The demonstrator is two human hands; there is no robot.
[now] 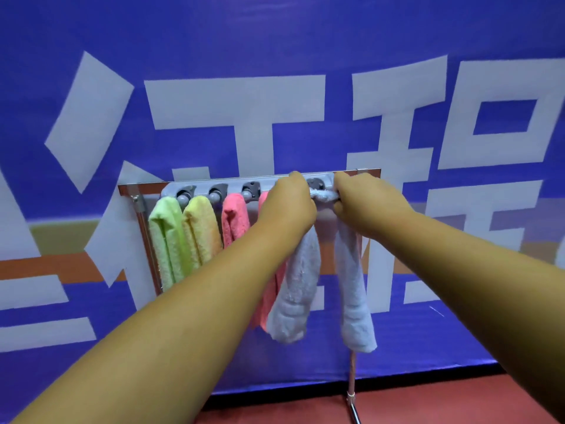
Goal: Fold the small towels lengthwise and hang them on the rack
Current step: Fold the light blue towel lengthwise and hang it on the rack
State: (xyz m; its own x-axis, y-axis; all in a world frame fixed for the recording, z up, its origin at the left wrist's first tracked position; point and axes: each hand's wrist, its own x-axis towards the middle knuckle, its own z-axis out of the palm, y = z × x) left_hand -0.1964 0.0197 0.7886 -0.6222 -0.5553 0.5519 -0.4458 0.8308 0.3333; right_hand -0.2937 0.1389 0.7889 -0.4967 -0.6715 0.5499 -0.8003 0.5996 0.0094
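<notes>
Item: wall-type rack [235,183], grey, five pegs in a row, fixed to a framed board on a metal stand [351,381] before a blue lettered banner [275,56]; red floor [428,402] below. Contents, left to right: green towel [166,240], folded narrow and draped over the first peg; yellow towel [201,231], likewise on the second, touching the green; pink towel [234,220] on the third; second pink towel [269,295], mostly hidden behind the left forearm, apparently on the fourth peg. Fifth position: pale blue towel [298,289], folded lengthwise, its middle bunched at the last peg and its two tails hanging down either side, unevenly. Left hand [287,206]: fingers curled, gripping the towel just left of the peg, one tail emerging beneath it. Right hand [367,203]: fingers curled, pinching the bunched middle just right of the peg. Status: four towels appear hung; the fifth is being seated. Whether it already rests on the peg cannot be told. Outstanding, by estimate: settle it, level the tails, release. No further loose towels in view.
</notes>
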